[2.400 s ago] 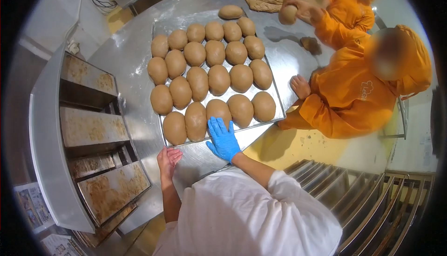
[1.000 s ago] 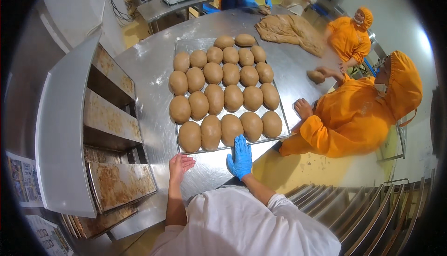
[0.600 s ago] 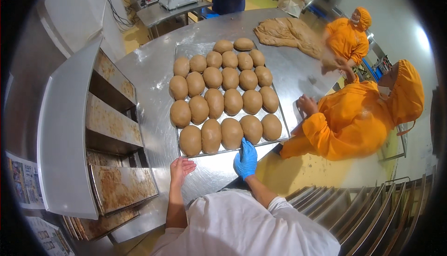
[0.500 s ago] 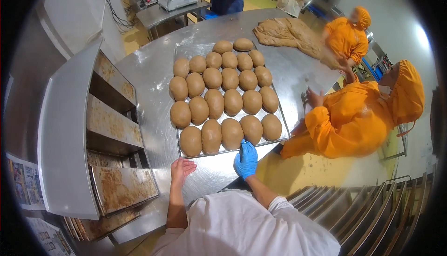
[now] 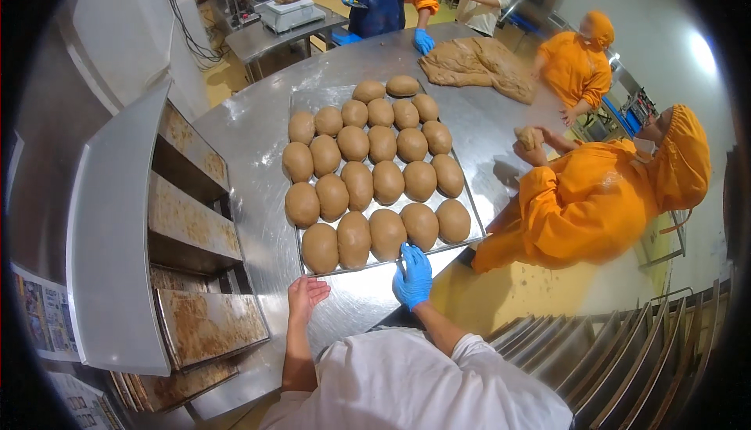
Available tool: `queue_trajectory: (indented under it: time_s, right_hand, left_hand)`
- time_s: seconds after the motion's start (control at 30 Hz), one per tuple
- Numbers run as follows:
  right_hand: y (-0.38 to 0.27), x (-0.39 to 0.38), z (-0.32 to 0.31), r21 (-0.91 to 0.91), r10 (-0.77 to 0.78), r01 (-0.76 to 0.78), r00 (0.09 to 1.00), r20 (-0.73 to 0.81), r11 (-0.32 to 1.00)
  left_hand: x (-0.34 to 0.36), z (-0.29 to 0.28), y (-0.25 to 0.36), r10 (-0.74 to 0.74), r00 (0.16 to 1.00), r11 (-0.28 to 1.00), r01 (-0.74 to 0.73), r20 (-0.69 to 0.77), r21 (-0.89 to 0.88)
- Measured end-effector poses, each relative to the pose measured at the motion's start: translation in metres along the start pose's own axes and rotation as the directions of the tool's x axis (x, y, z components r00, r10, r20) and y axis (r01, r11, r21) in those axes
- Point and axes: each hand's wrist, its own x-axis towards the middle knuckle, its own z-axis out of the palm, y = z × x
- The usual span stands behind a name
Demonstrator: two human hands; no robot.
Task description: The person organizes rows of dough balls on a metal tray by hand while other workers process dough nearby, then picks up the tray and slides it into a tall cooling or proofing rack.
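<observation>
Before me on the steel table a metal tray holds rows of rounded brown dough balls, set close together. My left hand is bare, palm turned inward and fingers stretched out, just outside the tray's front edge. A blue glove covers my right hand; its fingers are extended and partly spread at the front edge, close to the dough balls there. No object shows in either hand. Whether the right fingertips touch the tray is hard to see.
To the left stands a rack of stained metal boxes. A big dough slab lies at the far right of the steel table. Co-workers in orange stand right, one holding a dough piece. Behind, a scale carries dough.
My right fingers have loosened and drawn back slightly from the tray edge. A co-worker's blue-gloved hand now rests by the slab, and dough sits on the scale. The near co-worker now holds dough.
</observation>
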Motion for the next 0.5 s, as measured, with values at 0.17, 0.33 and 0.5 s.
queue_trajectory:
  time_s: [0.17, 0.33, 0.5]
  right_hand:
    - [-0.0022, 0.0019, -0.0013, -0.037, -0.028, 0.03, 0.999, 0.039, 0.999]
    - [0.0027, -0.0017, 0.0036, -0.048, -0.042, 0.043, 0.999, 0.017, 0.998]
    - [0.0048, -0.0023, 0.0065, -0.03, -0.047, 0.047, 0.999, -0.004, 0.998]
  left_hand:
    - [-0.0001, -0.003, -0.0006, 0.019, 1.0, 1.0, -0.018, 0.019, -0.009]
    - [-0.0011, 0.0003, 0.0008, 0.01, 1.0, 1.0, -0.011, -0.003, -0.005]
    - [0.0001, -0.0011, -0.001, 0.003, 1.0, 1.0, -0.003, -0.007, -0.009]
